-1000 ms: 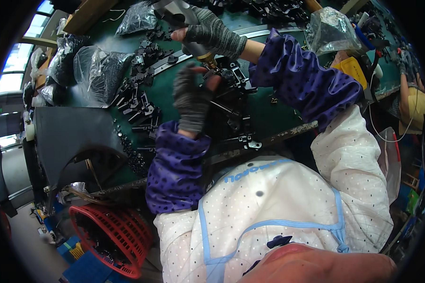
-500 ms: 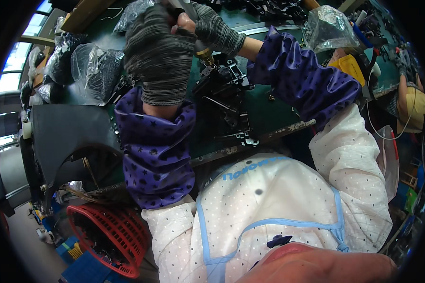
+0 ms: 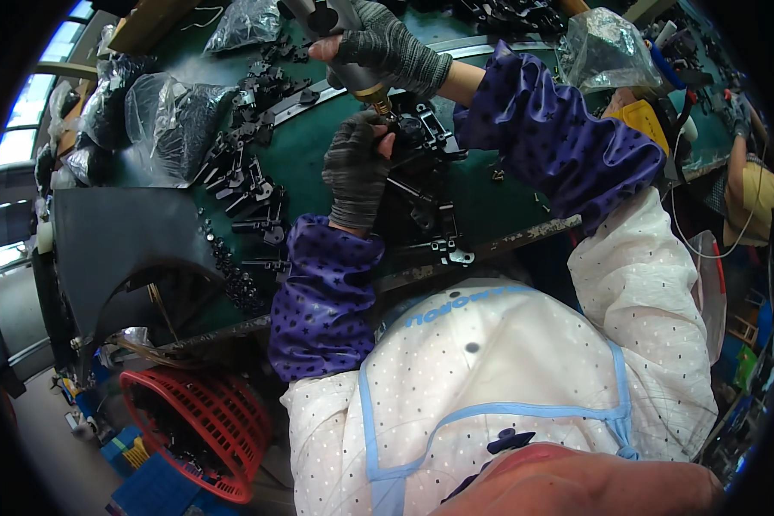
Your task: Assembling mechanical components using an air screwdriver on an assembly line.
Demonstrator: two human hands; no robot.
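Observation:
My right hand point(image 3: 391, 50), in a grey fingerless knit glove, is wrapped round a grey power screwdriver point(image 3: 350, 76) with a brass-coloured nose. Its tip points down at a black metal assembly point(image 3: 421, 129) on the green bench. Just below that tip, my left hand point(image 3: 357, 168), gloved alike, is closed with thumb and finger pinched together. Whatever lies between those fingertips is too small or hidden to make out. Close to the left wrist are more black metal parts point(image 3: 417, 193), and a part with a shiny lever point(image 3: 449, 251) lies near the bench edge.
Black brackets point(image 3: 253, 185) lie in rows to the left, beside a heap of small dark pieces point(image 3: 236, 275). Plastic bags point(image 3: 176, 129) of parts stand behind. A red basket point(image 3: 258, 430) hangs low at left. A yellow container point(image 3: 640, 125) and another person point(image 3: 748, 189) are at right.
My left hand has come down and right from the upper left to the screwdriver's tip, uncovering the rows of brackets. The right hand keeps its hold, nearly in place.

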